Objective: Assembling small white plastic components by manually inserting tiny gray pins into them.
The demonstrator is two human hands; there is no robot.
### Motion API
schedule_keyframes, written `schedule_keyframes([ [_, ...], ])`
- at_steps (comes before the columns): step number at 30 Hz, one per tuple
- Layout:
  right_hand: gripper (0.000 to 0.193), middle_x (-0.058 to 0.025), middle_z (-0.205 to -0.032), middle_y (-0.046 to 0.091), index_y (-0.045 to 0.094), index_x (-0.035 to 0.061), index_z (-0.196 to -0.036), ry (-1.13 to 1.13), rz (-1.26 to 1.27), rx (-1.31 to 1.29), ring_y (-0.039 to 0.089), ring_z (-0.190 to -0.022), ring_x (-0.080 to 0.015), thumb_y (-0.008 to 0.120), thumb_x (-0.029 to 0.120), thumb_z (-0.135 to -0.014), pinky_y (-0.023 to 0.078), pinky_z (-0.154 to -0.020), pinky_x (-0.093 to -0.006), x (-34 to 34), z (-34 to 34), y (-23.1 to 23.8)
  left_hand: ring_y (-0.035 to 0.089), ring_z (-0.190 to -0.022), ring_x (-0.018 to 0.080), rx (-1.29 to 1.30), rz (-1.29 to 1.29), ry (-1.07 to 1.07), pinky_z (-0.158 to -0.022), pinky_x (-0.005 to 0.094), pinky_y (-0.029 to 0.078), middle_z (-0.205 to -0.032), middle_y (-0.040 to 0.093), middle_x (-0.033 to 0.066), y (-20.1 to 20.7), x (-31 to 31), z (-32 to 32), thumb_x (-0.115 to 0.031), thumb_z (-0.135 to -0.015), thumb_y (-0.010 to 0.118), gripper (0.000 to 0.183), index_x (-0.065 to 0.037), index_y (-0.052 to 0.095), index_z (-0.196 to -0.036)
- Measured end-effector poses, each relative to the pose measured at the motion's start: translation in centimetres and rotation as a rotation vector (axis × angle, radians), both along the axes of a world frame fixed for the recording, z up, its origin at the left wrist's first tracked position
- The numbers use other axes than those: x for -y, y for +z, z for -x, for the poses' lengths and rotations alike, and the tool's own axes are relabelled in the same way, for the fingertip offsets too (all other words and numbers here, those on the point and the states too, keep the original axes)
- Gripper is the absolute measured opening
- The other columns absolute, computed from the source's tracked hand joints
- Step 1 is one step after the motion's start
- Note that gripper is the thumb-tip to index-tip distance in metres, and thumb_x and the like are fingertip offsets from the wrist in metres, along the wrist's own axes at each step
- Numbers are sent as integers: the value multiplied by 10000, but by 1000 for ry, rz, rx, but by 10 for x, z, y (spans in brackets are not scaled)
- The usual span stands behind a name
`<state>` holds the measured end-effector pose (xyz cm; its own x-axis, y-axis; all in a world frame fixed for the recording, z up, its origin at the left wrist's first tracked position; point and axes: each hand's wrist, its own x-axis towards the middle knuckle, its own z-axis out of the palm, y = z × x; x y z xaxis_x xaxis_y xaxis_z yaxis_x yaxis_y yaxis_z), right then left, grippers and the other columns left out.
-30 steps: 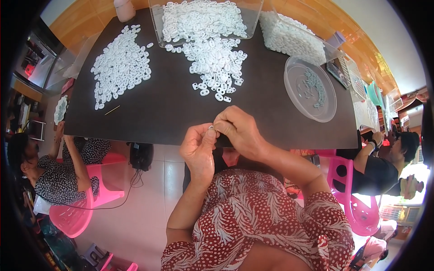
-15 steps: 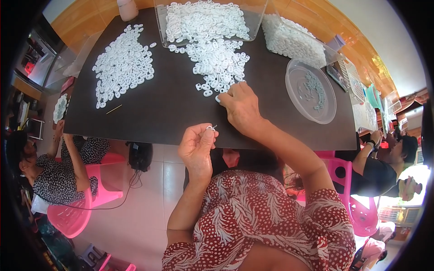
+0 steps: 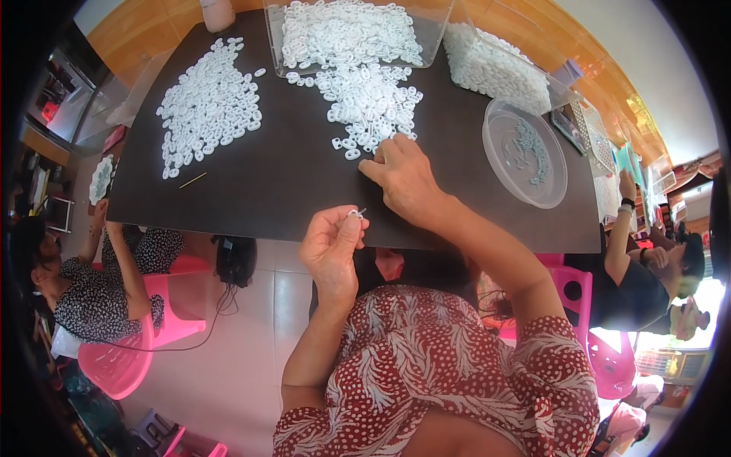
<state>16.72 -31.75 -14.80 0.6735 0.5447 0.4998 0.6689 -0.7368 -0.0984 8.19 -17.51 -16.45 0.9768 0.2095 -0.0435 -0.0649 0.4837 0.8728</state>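
Observation:
My left hand (image 3: 333,247) is closed just past the table's near edge, pinching a small white oval link (image 3: 355,215) between thumb and fingertips. A thin greyish tip pokes out beside it. My right hand (image 3: 405,177) is palm down over the table, its fingertips at the near edge of the middle pile of white links (image 3: 371,103). Its thumb side is spread away from the other fingers, and no link shows in its grasp; the fingers' undersides are hidden. The links in the pile are flat ovals with holes.
Another heap of white links (image 3: 209,107) lies at left, near a thin yellowish stick (image 3: 193,180). Clear bins of links (image 3: 350,34) and white pieces (image 3: 499,70) stand behind. A round clear lid (image 3: 495,164) holds small grey-green pieces. People sit on both sides.
My right hand's fingers have shifted slightly at the pile, and the white piece by its thumb no longer shows. My left hand stays put. The person at right has raised an arm.

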Motion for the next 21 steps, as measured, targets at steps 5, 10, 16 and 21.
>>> schedule_keyframes([
  [5, 187, -103, -774, 533, 609, 58, -842, 35, -9, -84, 507, -752, -294, 624, -7, -667, 424, -630, -391, 1, -7, 5, 535, -588, 101, -3, -2, -5, -541, 212, 432, -763, 638, 99, 1, 0, 1, -35, -863, 609, 82, 29, 598, -912],
  [10, 158, -91, -788, 568, 614, 44, -863, 42, -177, -247, 558, -756, -259, 663, 35, -712, 446, -637, -353, 3, 0, 9, 535, -587, 101, -10, 10, -2, -540, 212, 431, -764, 638, 99, 1, 0, 0, -35, -863, 608, 77, 28, 597, -907],
  [16, 141, -27, -768, 624, 633, -11, -905, -45, -947, -919, 562, -694, -95, 660, 57, -784, 446, -621, -244, -2, 23, 19, 551, -650, 113, -1, 57, -14, -581, 225, 441, -810, 641, 100, 12, 4, -3, -59, -886, 582, 86, 23, 577, -912],
  [21, 115, -78, -777, 645, 603, -33, -888, -37, -1107, -1106, 598, -700, -108, 637, 51, -817, 475, -642, -232, -5, 41, 24, 557, -696, 126, 8, 93, -48, -624, 238, 440, -844, 632, 102, 14, 6, -2, -63, -898, 561, 97, 27, 562, -933],
])
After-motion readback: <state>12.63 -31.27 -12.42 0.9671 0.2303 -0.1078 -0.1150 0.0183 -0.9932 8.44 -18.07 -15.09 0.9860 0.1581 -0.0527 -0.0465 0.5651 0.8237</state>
